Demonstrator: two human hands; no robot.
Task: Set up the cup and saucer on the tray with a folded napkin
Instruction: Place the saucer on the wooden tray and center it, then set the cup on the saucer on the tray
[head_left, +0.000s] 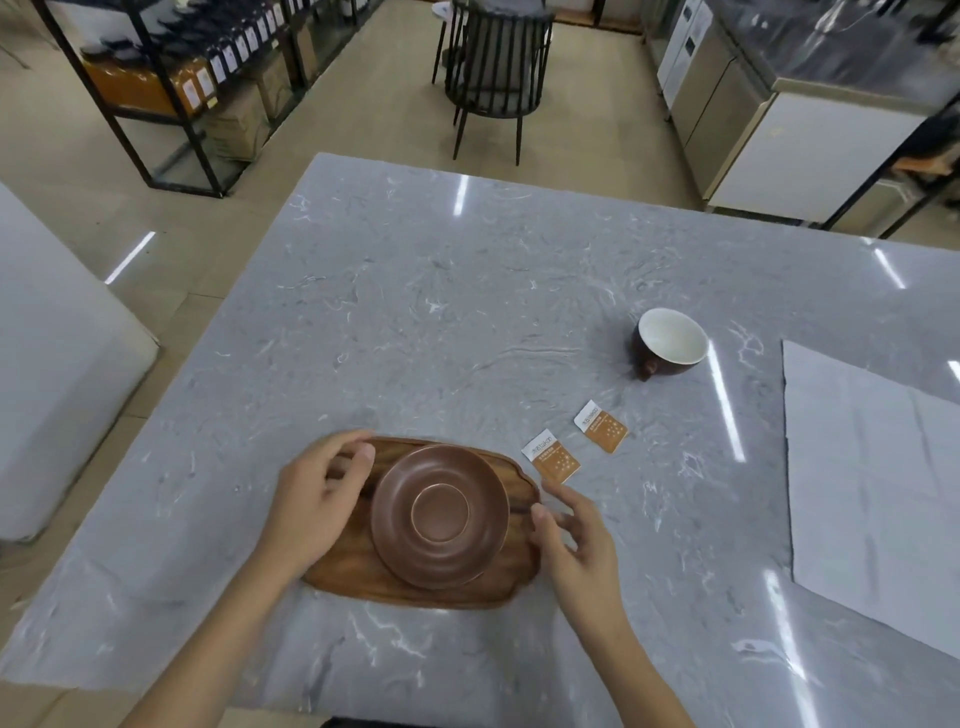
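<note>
A brown saucer (439, 515) lies on the oval wooden tray (363, 584) near the table's front edge. My left hand (317, 493) hovers over the tray's left end, fingers apart, holding nothing. At the tray's right rim, my right hand (574, 535) has its fingers spread and is empty too. A brown cup (670, 343) with a white inside stands farther back on the right, tilted toward me. A large white napkin (872, 483) lies flat and unfolded at the right edge of the table.
Two small orange-and-white sachets (550, 456) (601, 426) lie between the tray and the cup. The grey marble table (441, 312) stretches back. Beyond it stand a black chair (496, 62), a shelf rack (171, 78) at the left and steel counters (769, 104) at the right.
</note>
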